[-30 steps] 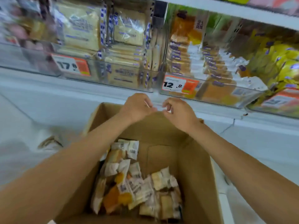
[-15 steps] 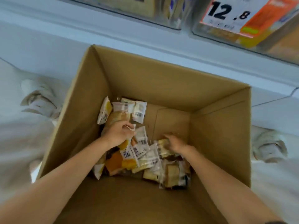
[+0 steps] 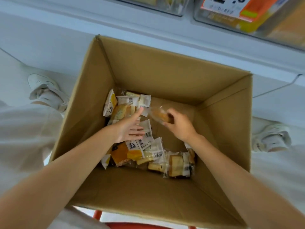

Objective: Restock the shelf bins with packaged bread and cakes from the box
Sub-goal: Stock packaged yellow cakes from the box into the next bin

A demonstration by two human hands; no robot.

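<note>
An open cardboard box [image 3: 165,75] stands below me with several wrapped bread and cake packs [image 3: 148,151] on its bottom, mostly at the left and front. My left hand [image 3: 128,129] is inside the box, fingers spread flat, palm turned toward the right, holding nothing. My right hand [image 3: 178,124] is raised above the box floor and grips a clear-wrapped cake pack [image 3: 158,114], which points toward my left hand. The shelf bins [image 3: 257,19] show only as a clear front edge along the top, with an orange and white price tag [image 3: 239,5].
My two white shoes stand on the pale floor on either side of the box, the left shoe [image 3: 46,91] and the right shoe [image 3: 270,138]. A red-orange stool frame [image 3: 99,215] shows under the box's near edge. The white shelf base [image 3: 148,25] runs behind the box.
Both hands dropped from the shelf edge into the box. My right hand has since lifted one cake pack off the pile, and my left hand has opened flat beside it.
</note>
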